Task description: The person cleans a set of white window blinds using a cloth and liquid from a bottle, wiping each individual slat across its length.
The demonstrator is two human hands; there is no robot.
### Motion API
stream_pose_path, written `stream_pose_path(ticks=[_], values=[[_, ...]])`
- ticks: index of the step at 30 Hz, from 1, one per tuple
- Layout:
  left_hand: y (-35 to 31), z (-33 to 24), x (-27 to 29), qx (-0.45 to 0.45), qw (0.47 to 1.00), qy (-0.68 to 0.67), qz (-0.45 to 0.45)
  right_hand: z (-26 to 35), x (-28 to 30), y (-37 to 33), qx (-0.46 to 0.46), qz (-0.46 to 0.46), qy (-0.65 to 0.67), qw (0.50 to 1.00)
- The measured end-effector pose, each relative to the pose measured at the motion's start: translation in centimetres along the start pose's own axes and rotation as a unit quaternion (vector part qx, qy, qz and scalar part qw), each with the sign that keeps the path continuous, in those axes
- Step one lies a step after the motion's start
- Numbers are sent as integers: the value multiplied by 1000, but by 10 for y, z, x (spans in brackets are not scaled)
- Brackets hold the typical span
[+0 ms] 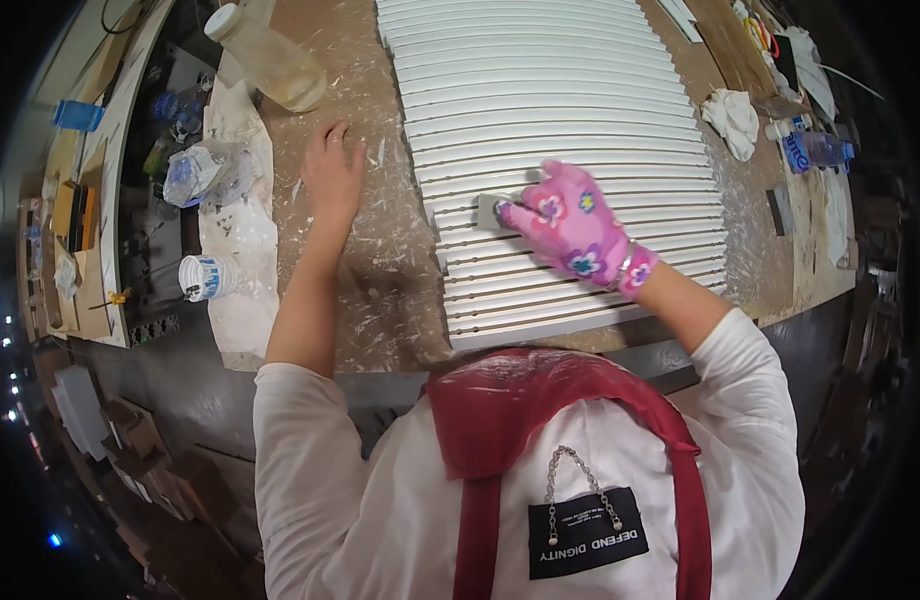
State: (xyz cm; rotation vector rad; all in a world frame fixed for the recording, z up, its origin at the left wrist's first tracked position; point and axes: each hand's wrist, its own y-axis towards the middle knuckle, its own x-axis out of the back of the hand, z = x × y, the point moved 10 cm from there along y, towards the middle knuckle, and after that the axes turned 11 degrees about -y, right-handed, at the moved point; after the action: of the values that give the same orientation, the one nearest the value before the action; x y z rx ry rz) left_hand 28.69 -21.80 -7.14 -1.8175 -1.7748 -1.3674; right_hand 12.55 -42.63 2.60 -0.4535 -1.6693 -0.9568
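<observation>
A row of narrow white slats [550,90] lies side by side on the worn brown table [375,290] in front of me. My right hand [572,222], in a pink flowered glove, is closed around a small grey sanding block [491,212]. The block rests on the slats near their left ends, and its far side is partly hidden by my fingers. Bare and palm down, my left hand [334,178] lies on the table left of the slats, fingers spread and holding nothing.
A cloudy plastic jug [280,72] stands at the far left, with a white tub [206,277] and a plastic bag [208,173] nearer. On the right are a crumpled white cloth [732,124], a plastic bottle [820,150] and a dark grey pad [780,210].
</observation>
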Motion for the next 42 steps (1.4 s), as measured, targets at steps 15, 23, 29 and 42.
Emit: stream_pose_path(ticks=[15, 23, 29, 42], values=[[0, -2, 3, 11, 1000, 1, 9, -144, -1, -28, -216, -35, -107, 970], [-4, 5, -3, 22, 999, -16, 19, -167, -13, -48, -279, 13, -99, 955], [27, 2, -11, 31, 997, 55, 52, -73, -9, -7, -84, 24, -48, 995], [45, 8, -36, 27, 999, 33, 34, -53, -50, 79, -78, 7, -41, 996]])
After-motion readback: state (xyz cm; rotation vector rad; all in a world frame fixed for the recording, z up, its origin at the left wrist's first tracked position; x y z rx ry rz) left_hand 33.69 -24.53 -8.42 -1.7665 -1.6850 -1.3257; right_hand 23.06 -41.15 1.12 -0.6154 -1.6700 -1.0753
